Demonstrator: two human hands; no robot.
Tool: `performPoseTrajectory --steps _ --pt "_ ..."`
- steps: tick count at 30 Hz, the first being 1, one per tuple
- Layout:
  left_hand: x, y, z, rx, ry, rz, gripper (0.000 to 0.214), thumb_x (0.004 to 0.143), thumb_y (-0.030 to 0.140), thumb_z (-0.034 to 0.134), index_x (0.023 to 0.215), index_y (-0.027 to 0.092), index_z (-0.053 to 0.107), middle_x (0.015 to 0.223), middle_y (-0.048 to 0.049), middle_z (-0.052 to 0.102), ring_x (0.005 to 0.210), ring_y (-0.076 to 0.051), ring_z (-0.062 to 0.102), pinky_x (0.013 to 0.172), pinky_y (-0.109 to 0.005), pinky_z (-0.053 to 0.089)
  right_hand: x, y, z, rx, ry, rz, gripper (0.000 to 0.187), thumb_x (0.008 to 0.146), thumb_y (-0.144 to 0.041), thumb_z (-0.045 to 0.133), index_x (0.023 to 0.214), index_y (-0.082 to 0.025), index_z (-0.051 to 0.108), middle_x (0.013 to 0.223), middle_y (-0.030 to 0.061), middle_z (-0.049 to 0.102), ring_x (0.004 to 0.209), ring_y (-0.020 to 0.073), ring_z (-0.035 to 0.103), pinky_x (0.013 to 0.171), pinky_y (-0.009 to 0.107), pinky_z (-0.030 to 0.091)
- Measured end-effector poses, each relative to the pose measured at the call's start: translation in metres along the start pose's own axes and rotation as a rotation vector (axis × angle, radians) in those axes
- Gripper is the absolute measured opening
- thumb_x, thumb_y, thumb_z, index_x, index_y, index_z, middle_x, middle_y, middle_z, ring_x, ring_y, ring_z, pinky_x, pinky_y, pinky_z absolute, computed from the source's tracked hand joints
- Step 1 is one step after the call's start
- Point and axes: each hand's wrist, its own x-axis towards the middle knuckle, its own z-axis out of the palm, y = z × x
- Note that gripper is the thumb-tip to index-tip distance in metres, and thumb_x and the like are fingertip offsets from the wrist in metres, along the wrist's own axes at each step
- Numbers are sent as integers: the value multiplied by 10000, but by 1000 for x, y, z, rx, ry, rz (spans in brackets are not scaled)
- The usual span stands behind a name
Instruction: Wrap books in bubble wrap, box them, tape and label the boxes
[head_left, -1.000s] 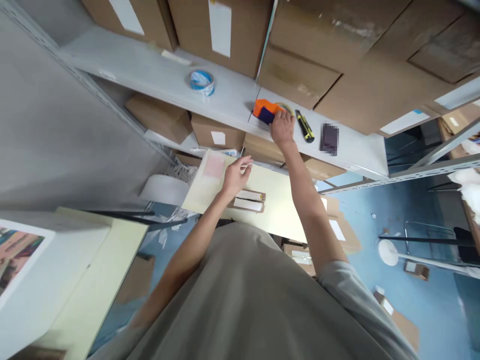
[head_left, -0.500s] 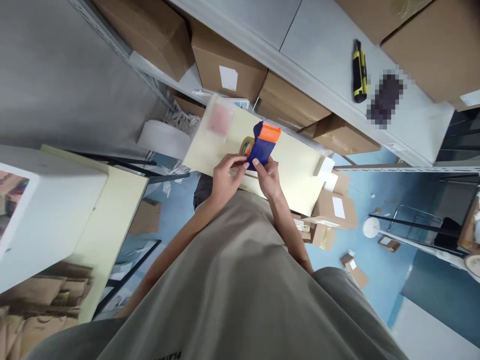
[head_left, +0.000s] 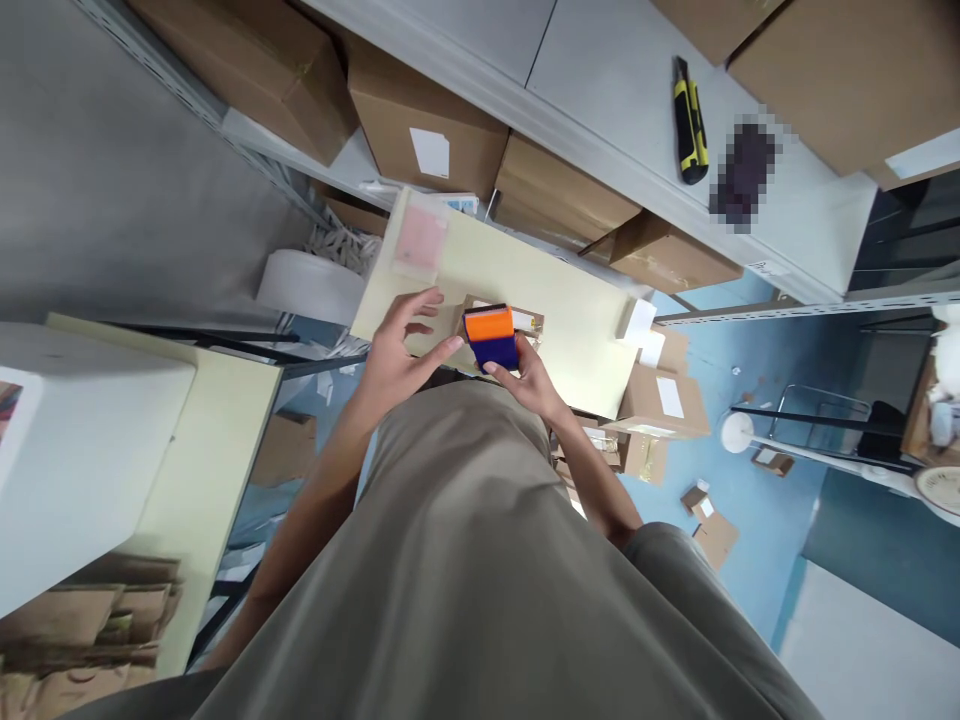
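Observation:
My right hand (head_left: 531,380) is closed around a blue and orange tape dispenser (head_left: 491,338), held above the table. Its orange part faces up, and the tape roll is hidden from this angle. To the left of the dispenser, my left hand (head_left: 405,350) is empty, with its fingers apart and its thumb close to the dispenser's edge. Behind and under the dispenser lies a small cardboard box (head_left: 532,325) with a pale label, mostly covered from view.
The pale yellow table (head_left: 585,350) bears a pinkish flat packet (head_left: 421,238) at its left end. A grey shelf (head_left: 600,90) above holds a yellow-black utility knife (head_left: 688,120). Several cartons (head_left: 664,400) stand right of the table. A white drum-shaped object (head_left: 311,283) is at left.
My left hand has let go of the tape dispenser and moved left, its fingers spreading. The dispenser has turned and come lower in my right hand, uncovering the small box.

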Motion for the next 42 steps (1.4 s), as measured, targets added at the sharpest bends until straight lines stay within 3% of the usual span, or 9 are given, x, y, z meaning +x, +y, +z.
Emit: performPoseTrajectory --steps 4,7,12,19,25,32,42 --pt "4 22 -16 -2 -115 69 522 899 537 819 1366 325 725 1343 -89 698 1258 -299 666 1007 -434 619 -15 -8 -15 -254 -52 -44 577 922 -743 719 1187 -252 569 1130 97 714 986 293 670 927 478 591" --pt "1 33 -17 -19 -128 64 495 860 548 856 1304 347 769 1279 -84 711 1240 -314 665 992 -453 635 -23 -15 -22 -405 -86 -60 552 932 -745 696 1186 -274 558 1079 84 706 921 299 656 864 481 587" --pt "-2 37 -15 -105 -169 1 380 853 515 869 1177 323 817 1175 -91 739 1196 -325 688 1071 -494 598 -28 -24 -30 -568 -126 -131 542 950 -750 664 1177 -272 546 1066 95 689 875 292 654 803 447 570" --pt "-1 16 -13 -226 -275 -132 297 906 540 803 1032 273 837 1071 -100 774 1061 -285 741 903 -394 637 -24 -31 -43 -694 -242 -210 453 997 -634 652 1215 -251 547 1108 126 698 942 316 680 809 468 592" --pt "-1 -5 -2 -173 -201 -211 274 939 505 766 985 240 816 954 -58 793 908 -224 746 791 -312 617 -17 -41 -49 -760 -291 -120 464 965 -594 712 1262 -264 577 1051 95 712 853 301 685 779 466 592" --pt "1 -27 18 -365 -182 -360 372 870 562 829 985 209 818 975 -74 810 871 -217 749 759 -307 624 -1 -53 -60 -820 -364 -57 417 953 -566 704 1220 -259 613 1008 79 730 800 284 682 728 438 558" --pt "-6 -57 49 -479 -53 -441 389 871 598 817 899 210 803 846 -52 777 755 -184 701 695 -294 578 28 -79 -57 -840 -467 119 456 1022 -703 578 1028 -248 616 791 13 688 653 192 591 613 328 397"
